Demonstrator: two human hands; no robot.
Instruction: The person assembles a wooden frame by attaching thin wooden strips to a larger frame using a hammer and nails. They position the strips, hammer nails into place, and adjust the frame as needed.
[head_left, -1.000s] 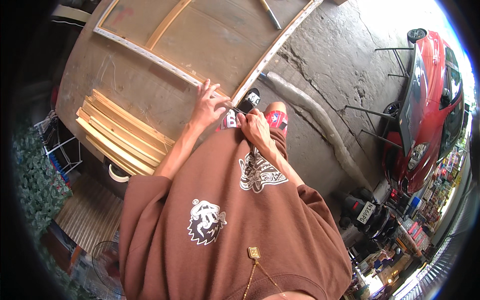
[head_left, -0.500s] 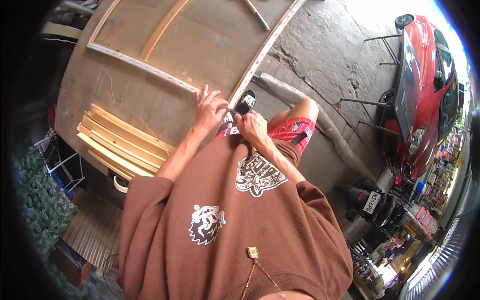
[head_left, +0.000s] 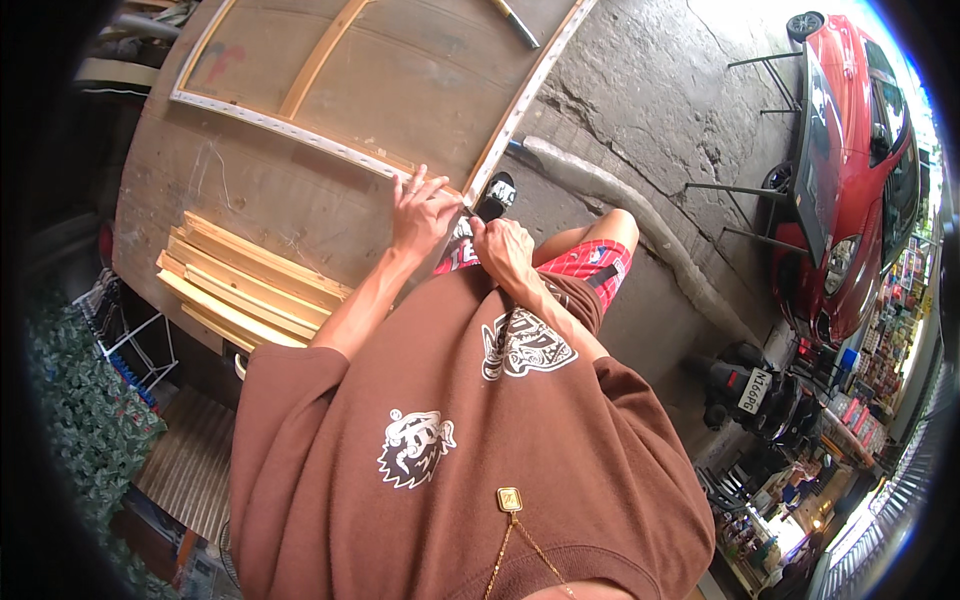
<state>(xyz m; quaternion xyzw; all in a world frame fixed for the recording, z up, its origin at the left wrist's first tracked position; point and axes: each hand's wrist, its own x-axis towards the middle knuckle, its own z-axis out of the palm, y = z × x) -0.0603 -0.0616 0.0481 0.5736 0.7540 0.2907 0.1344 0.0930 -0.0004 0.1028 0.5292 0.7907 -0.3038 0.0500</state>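
Left hand (head_left: 424, 214), fingers partly spread, lies at the near corner of a wooden frame (head_left: 290, 128) with a white edge; whether its thumb and forefinger pinch anything I cannot tell. Just beside it, near the middle of the picture, the right hand (head_left: 506, 250) is curled closed around something small and thin, mostly hidden by the fingers. Across the upper middle, the frame lies on a brown surface (head_left: 290, 195). Wooden strips (head_left: 250, 283) are piled at left; a stick (head_left: 516, 24) lies at the top.
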